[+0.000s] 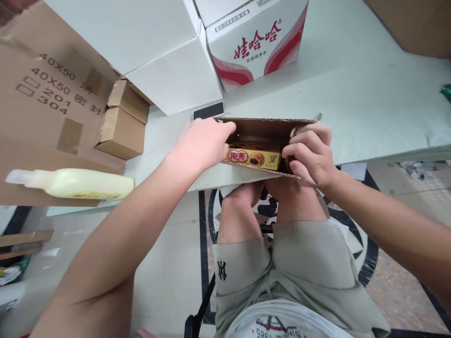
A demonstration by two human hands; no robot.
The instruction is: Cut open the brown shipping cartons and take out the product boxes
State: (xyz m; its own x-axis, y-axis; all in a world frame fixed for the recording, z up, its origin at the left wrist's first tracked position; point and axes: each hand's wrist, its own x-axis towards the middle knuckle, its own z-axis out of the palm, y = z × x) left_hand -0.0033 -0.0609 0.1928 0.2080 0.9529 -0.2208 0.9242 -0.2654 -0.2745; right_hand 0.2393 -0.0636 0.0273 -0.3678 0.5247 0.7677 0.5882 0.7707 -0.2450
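An open-topped cardboard box (262, 126) sits at the front edge of the covered table. Inside it lies a yellow snack box (264, 158) with red print and pictures of round puffs. My left hand (206, 143) is closed around the cardboard box's left end, its thumb and fingers reaching over the rim. Curled over the right end is my right hand (312, 152), with fingertips inside the wall and close to the snack box. Both palms hide the box's end walls. Just behind my left hand lies a flat, black-faced phone-like object (208, 111).
A pale yellow pump bottle (89, 183) appears at the left. Beyond it are small brown cartons (121, 131) and a large printed carton (66, 89). White boxes (179, 70) and a red-and-white carton (259, 51) stand at the back; another brown carton (416, 26) is far right.
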